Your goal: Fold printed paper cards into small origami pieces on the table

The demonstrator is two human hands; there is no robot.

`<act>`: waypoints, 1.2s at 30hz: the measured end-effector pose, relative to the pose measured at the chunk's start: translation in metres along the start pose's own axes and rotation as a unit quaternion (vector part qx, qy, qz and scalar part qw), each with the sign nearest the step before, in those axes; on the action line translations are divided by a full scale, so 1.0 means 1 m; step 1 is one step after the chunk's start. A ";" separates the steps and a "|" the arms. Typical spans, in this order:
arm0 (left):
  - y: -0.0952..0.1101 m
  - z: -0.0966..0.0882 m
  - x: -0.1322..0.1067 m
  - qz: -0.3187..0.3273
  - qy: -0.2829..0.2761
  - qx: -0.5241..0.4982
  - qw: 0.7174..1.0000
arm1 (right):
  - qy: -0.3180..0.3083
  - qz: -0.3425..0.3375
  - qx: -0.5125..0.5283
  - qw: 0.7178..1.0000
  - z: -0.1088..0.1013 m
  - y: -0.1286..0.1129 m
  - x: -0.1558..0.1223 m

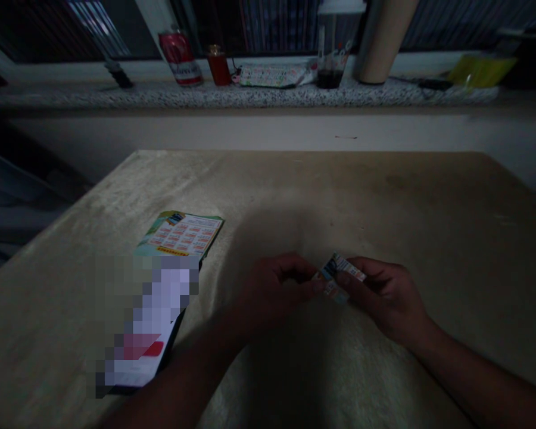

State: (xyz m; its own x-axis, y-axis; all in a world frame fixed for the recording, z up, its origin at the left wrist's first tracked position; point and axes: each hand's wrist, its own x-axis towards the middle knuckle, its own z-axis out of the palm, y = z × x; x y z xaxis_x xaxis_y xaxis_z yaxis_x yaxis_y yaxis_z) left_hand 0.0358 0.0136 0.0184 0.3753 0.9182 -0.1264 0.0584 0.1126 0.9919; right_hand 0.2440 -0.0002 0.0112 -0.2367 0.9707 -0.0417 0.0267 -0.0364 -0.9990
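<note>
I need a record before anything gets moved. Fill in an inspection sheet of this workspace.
Surface: tan table, mottled, shadowed in the middle.
Job's things: small printed piece, partly hidden.
Clutter: printed sheet, lit phone at left; can, red bottle, lidded cup on sill.
Hands: left hand and right hand both pinch the small printed piece.
Cables: nothing certain; dark item at sill's right too dim to identify.
Surroundings: window behind sill; light dim.

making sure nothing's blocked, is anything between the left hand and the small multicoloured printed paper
Nothing visible: the left hand touches the paper at its left edge, and the right hand holds its other side. The white-screened, dark-edged phone lies to their left.
</note>
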 end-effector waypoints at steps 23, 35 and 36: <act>0.005 0.005 -0.001 0.005 0.060 0.079 0.995 | -0.005 -0.022 -0.038 0.999 0.007 0.003 0.000; 0.004 0.008 -0.003 0.044 0.047 0.116 0.991 | 0.023 -0.066 -0.097 0.993 0.010 -0.002 0.000; 0.004 0.008 -0.003 0.049 0.050 0.122 0.990 | 0.025 -0.068 -0.101 0.992 0.010 -0.003 0.000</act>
State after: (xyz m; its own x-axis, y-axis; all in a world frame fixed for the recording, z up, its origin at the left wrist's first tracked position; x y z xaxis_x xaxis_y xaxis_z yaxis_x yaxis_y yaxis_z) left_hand 0.0426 0.0084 0.0229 0.2974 0.9546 -0.0162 0.2518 -0.0621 0.9658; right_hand 0.2340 -0.0025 0.0139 -0.2023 0.9742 0.1001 0.1928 0.1398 -0.9712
